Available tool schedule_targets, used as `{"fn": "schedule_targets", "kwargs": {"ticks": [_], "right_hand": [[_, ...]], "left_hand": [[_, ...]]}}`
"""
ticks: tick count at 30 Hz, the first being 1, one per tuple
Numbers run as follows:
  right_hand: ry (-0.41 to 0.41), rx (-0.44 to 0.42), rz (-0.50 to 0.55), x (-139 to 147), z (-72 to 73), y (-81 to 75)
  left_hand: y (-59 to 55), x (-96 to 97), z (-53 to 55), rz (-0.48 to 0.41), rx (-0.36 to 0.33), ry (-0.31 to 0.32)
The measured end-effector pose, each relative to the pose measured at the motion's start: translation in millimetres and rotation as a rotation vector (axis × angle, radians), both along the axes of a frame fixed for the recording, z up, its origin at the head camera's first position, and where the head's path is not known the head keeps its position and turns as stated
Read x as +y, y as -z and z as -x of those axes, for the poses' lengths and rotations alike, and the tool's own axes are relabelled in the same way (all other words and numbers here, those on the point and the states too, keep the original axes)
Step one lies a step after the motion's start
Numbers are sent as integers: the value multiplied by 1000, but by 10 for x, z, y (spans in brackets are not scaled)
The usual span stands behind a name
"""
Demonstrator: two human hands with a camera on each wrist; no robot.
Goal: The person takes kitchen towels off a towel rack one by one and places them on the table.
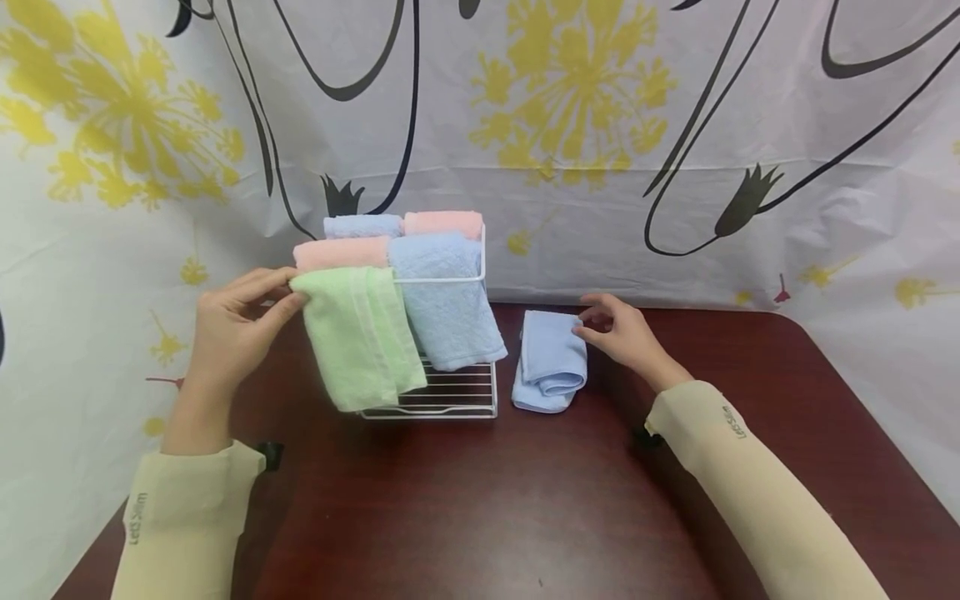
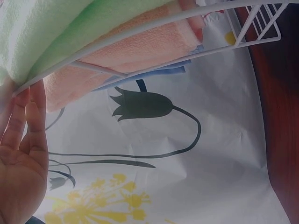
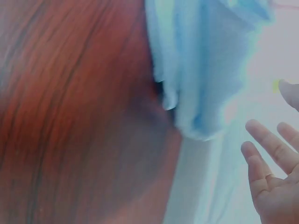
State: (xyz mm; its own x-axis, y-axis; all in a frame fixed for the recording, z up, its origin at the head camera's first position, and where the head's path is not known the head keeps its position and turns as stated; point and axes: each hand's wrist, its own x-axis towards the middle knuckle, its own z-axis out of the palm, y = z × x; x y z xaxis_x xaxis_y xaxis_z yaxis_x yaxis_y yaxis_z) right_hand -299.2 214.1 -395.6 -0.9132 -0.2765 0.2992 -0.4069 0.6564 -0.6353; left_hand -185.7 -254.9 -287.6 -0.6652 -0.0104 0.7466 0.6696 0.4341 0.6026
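Note:
My left hand [image 1: 236, 321] pinches the upper left corner of a light green towel [image 1: 356, 337], which hangs over the front of a white wire rack [image 1: 450, 414]. The left wrist view has the fingers [image 2: 37, 126] against the rack's rim by the green towel [image 2: 51, 32]. A folded light blue towel [image 1: 553, 350] lies on the table right of the rack. Beside its upper right edge is my right hand [image 1: 626, 333], holding nothing. The right wrist view shows that hand [image 3: 275, 177] with fingers spread, apart from the blurred blue towel [image 3: 201, 70].
The rack also holds a blue towel [image 1: 442, 300] draped over its front, a pink towel [image 1: 341, 252], and another blue [image 1: 363, 226] and pink towel [image 1: 442, 222] behind. All stand on a dark red wooden table [image 1: 525, 500]. A flower-patterned white curtain [image 1: 450, 125] hangs behind.

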Motion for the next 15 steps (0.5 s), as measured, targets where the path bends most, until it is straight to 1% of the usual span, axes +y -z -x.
{"fn": "schedule_targets", "kwargs": {"ticks": [4, 8, 11, 15], "right_hand": [[-15, 50, 43, -18, -149, -105], [-50, 74, 126, -92, -335, -218], [-101, 85, 206, -188, -481, -304], [-187, 102, 301, -369, -665, -464]], "left_hand": [[11, 3, 9, -4, 0, 8], [25, 3, 7, -10, 5, 16], [31, 1, 7, -11, 10, 17], [27, -4, 15, -11, 9, 6]]}}
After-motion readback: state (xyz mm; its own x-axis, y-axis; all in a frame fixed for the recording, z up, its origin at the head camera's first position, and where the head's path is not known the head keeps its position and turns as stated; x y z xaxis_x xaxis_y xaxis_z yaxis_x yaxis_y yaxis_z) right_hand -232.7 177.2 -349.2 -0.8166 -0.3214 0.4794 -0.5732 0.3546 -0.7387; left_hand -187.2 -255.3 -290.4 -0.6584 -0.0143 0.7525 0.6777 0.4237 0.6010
